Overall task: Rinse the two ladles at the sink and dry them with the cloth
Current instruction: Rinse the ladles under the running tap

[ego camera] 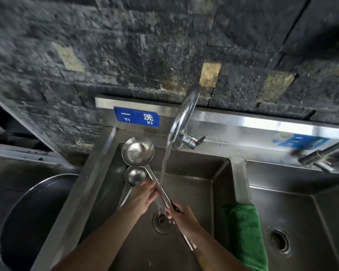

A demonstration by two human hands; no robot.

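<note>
A large steel ladle (137, 151) is held over the left sink basin (194, 184), bowl up and to the left. My right hand (181, 215) grips its long handle low down. My left hand (143, 196) wraps the same handle higher up, under the running water. A smaller steel ladle (135, 176) lies just below the large bowl; its handle runs down behind my left hand, and whether that hand holds it too is unclear. Water streams from the tap (184, 112) onto the handle. A green cloth (245, 235) hangs over the divider between the basins.
The drain (162, 222) sits under my hands. A second basin with its own drain (279, 241) lies to the right, below another tap (321, 153). A big round metal pan (27, 222) sits at the left. A dark stone wall rises behind.
</note>
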